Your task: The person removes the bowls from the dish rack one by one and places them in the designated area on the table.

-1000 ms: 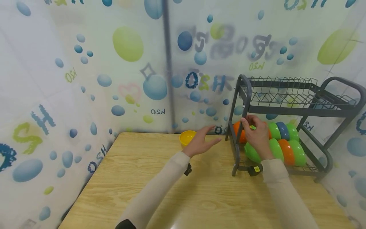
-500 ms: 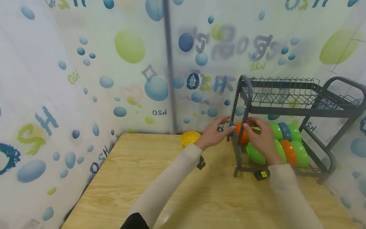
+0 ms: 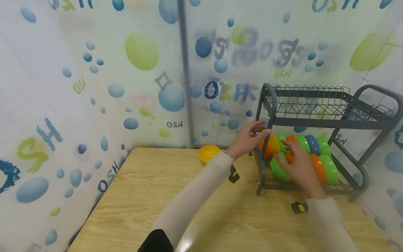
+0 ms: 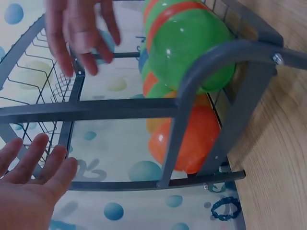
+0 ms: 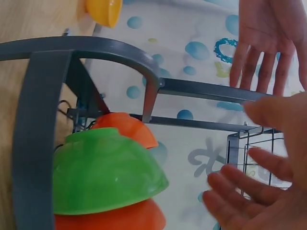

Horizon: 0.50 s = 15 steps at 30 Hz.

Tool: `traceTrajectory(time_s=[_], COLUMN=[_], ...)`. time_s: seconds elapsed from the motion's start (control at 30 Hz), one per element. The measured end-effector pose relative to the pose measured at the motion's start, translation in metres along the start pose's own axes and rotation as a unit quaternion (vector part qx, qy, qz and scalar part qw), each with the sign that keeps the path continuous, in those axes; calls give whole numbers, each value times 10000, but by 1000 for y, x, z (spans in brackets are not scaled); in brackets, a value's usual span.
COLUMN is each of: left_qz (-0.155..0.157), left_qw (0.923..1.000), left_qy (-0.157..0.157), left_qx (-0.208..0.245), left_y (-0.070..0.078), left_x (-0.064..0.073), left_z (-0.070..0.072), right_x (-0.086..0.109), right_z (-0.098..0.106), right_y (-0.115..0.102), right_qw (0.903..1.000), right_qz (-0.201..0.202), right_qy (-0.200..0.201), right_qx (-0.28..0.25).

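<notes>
My left hand (image 3: 247,140) reaches beside the left post of the dark metal dish rack (image 3: 310,122), fingers extended and holding nothing. My right hand (image 3: 300,169) hovers before the lower shelf with its fingers loosely bent and no bowl in them. Two rows of bowls stand on edge on that shelf. In the front row, a green bowl (image 5: 105,175) is at the left end; an orange bowl (image 4: 192,143) ends the back row, beside a yellow one (image 3: 274,145). The right hand hides part of the front row in the head view.
A separate yellow bowl (image 3: 209,153) sits upright at the table's back edge, left of the rack. The wire upper shelf (image 3: 311,105) overhangs the bowls. Behind the wooden table (image 3: 148,182) hangs a patterned curtain (image 3: 141,105).
My left hand has moved right, from near the yellow bowl to the rack's left post. The right hand has drawn back and down from the rack, uncovering bowls at the back row's left end.
</notes>
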<state>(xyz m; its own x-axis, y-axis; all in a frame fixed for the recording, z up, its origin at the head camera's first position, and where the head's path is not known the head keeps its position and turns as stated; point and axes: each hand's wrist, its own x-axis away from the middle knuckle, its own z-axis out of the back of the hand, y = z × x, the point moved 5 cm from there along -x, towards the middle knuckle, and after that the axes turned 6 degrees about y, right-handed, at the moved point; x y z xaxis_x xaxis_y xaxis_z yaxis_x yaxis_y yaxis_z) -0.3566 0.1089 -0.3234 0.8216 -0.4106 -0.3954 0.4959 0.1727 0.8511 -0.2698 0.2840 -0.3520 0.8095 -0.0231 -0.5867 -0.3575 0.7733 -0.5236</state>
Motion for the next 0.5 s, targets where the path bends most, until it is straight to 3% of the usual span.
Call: traceTrajectory(time_s=[0.5], left_qz=[-108], left_qw=[9992], left_qy=[351], left_qx=[-150], left_y=[7], left_x=[-7], left_z=[-7], right_x=[29], right_z=[0], right_y=[26], right_qw=[9917], right_qz=[-1060], right_qy=[-352], right_qx=[640])
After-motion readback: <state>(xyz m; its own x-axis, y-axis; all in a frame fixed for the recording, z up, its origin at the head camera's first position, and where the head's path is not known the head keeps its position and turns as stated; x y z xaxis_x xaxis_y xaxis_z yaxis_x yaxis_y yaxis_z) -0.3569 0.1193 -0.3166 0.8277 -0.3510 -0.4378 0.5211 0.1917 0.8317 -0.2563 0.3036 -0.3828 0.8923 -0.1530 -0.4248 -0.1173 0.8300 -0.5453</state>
